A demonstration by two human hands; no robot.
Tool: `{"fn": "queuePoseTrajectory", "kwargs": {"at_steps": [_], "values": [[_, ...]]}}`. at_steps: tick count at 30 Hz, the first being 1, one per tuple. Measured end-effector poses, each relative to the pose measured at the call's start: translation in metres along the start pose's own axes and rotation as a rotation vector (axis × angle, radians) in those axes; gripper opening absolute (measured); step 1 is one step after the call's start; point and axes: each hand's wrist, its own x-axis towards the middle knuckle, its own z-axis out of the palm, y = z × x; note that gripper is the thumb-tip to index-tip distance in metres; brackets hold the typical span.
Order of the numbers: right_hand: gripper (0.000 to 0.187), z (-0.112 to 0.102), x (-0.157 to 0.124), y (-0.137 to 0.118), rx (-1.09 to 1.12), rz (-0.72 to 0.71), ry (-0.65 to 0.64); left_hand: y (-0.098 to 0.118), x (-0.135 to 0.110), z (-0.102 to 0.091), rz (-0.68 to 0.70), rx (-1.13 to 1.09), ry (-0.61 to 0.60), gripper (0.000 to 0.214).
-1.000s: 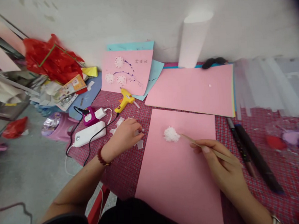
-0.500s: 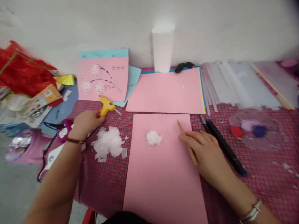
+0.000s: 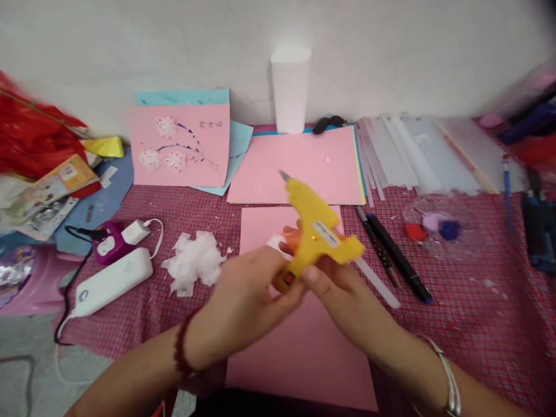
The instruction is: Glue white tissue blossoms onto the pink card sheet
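A yellow glue gun (image 3: 318,230) is held up above the pink sheet (image 3: 311,352) in front of me, nozzle pointing away toward the wall. My left hand (image 3: 244,303) grips its handle from the left. My right hand (image 3: 341,293) closes on the handle from the right, with a clear glue stick sticking out behind the gun. A small white paper tuft on the sheet is mostly hidden behind the hands. A pile of white paper scraps (image 3: 193,262) lies left of the sheet.
A white power bank (image 3: 112,287) and a purple plug (image 3: 109,242) with a cable lie at the left. Black pens (image 3: 396,257) lie right of the sheet. More pink paper (image 3: 304,168), a finished flower card (image 3: 181,145) and a white roll (image 3: 291,90) stand by the wall.
My left hand picked the glue gun up from the cloth at the left and brought it over the sheet. My right hand left the thin stick and joined it on the gun.
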Motion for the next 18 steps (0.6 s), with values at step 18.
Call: {"fn": "queuePoseTrajectory", "kwargs": {"at_steps": [18], "values": [[0.028, -0.088, 0.02, 0.004, 0.256, 0.481, 0.079, -0.07, 0.066, 0.04, 0.067, 0.04, -0.38, 0.023]]}}
